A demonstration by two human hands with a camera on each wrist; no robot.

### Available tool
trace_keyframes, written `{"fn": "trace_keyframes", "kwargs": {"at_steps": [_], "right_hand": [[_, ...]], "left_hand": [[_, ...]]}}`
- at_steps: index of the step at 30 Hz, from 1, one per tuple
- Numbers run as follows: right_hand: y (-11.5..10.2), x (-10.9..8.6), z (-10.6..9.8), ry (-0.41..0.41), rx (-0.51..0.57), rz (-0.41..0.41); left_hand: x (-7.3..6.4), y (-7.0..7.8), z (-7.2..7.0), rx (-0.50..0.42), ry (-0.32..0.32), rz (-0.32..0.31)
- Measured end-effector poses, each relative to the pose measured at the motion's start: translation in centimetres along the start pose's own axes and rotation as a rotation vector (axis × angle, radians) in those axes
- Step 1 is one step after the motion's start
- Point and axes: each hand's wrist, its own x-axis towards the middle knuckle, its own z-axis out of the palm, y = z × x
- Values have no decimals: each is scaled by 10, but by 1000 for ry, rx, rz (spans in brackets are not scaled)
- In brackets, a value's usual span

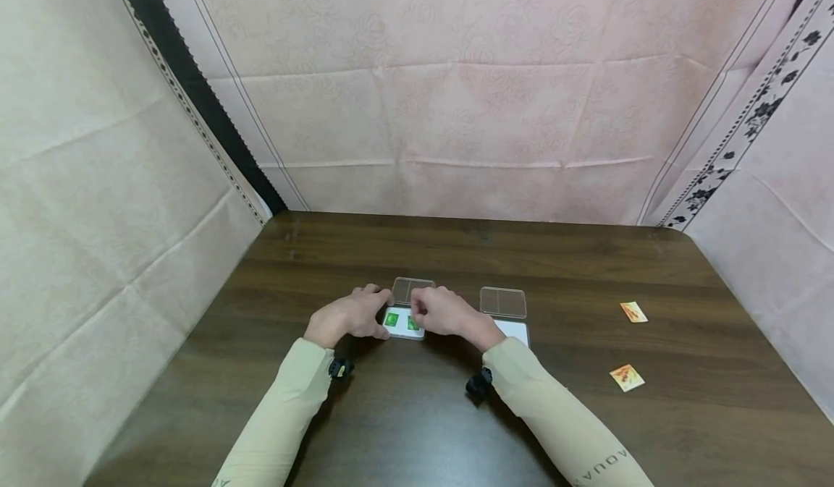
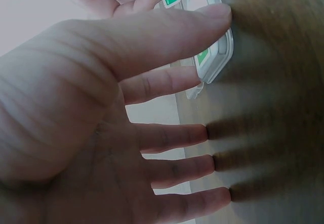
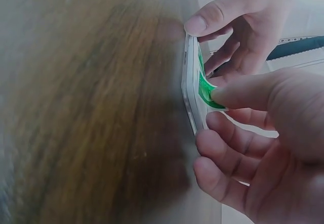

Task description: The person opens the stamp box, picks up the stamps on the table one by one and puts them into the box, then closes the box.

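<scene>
A shallow white case (image 1: 407, 333) lies on the table with its clear lid (image 1: 407, 283) folded back. One small green square card (image 1: 391, 320) lies in its left part. My right hand (image 1: 448, 312) pinches a second green card (image 3: 206, 90) between thumb and index finger, over the case's right part; the card looks bent in the right wrist view. At the case's left side is my left hand (image 1: 352, 313), its thumb touching the near edge. The other left fingers (image 2: 174, 137) are nearly straight, their tips down at the table.
Right of the right hand, partly covered by its wrist, stands another white case (image 1: 515, 330) with a clear lid (image 1: 503, 302) open. Two orange-and-yellow cards, an upper one (image 1: 634, 312) and a lower one (image 1: 628, 378), lie farther right on the brown wooden table (image 1: 417, 429). Pale cloth (image 1: 456, 111) hangs behind.
</scene>
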Motion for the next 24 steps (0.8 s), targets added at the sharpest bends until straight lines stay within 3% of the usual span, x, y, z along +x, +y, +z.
{"fn": "trace_keyframes", "kwargs": {"at_steps": [16, 24], "right_hand": [[-3, 2, 0, -35, -48, 66], [-5, 0, -1, -24, -80, 62]], "left_hand": [[-1, 1, -1, -5, -1, 2], [-2, 1, 0, -12, 6, 4]]}}
